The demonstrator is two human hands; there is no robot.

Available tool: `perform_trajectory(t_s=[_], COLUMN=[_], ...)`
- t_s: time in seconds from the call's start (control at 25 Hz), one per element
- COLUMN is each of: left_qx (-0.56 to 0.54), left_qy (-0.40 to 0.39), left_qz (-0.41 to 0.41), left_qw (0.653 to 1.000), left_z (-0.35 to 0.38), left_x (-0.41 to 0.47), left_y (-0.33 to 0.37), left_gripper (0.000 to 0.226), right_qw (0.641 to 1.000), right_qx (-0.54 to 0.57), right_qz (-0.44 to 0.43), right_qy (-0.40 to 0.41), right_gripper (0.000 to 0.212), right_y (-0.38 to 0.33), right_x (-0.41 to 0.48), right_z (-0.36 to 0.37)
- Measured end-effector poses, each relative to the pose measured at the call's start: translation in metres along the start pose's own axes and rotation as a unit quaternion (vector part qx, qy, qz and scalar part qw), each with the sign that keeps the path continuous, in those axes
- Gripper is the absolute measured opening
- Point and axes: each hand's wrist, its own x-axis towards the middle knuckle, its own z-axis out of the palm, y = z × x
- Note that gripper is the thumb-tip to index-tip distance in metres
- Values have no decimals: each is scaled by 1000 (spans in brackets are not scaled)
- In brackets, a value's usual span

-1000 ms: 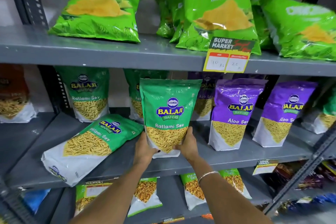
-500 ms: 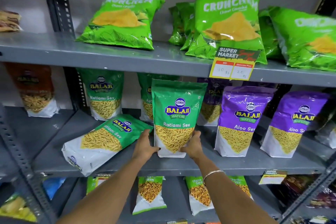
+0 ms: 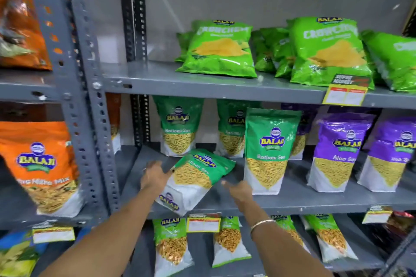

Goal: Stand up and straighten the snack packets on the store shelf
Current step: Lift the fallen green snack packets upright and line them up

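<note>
A green Ratlami Sev packet [image 3: 195, 175] lies tipped over on the grey middle shelf [image 3: 315, 200], its white bottom hanging over the front edge. My left hand [image 3: 154, 175] has its fingers spread against that packet's left edge, without a grip. My right hand [image 3: 238, 189] hovers open just right of the packet, apart from it. Another green Ratlami Sev packet [image 3: 267, 153] stands upright to the right, free of both hands. Two more green packets [image 3: 179, 128] stand at the back.
Purple Aloo Sev packets [image 3: 340, 153] stand on the right of the same shelf. Light green Crunchem bags [image 3: 220, 49] lean on the shelf above. A perforated upright post [image 3: 90, 101] divides off the left bay with an orange packet [image 3: 42, 164]. Small packets [image 3: 171, 247] fill the lower shelf.
Both hands have let go of the upright green packet and moved left to the fallen one. The camera has swung left, bringing the left bay into view.
</note>
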Motion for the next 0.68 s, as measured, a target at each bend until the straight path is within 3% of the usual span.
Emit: perform_trajectory(t_s=[0.12, 0.24, 0.32, 0.4, 0.56, 0.68], left_qx=[-124, -205, -221, -235, -181, -184], left_qy=[-146, -202, -223, -262, -315, -327], left_qz=[-83, -124, -140, -145, -125, -91], left_qw=[978, 950, 939, 925, 923, 922], left_z=[-11, -6, -8, -15, -24, -26], left_x=[5, 6, 0, -2, -6, -16], left_y=[-19, -21, -21, -21, -18, 0], left_gripper=[57, 61, 49, 29, 27, 19], right_qw=[986, 958, 941, 932, 930, 956], right_qx=[84, 151, 192, 228, 198, 143], right_qz=[89, 142, 149, 140, 109, 12], right_qy=[-117, -199, -236, -244, -289, -257], right_gripper=[35, 34, 32, 22, 14, 14], right_y=[-11, -14, -13, -9, 0, -10], right_x=[-24, -25, -23, -20, -18, -13], right_z=[38, 56, 66, 71, 54, 33])
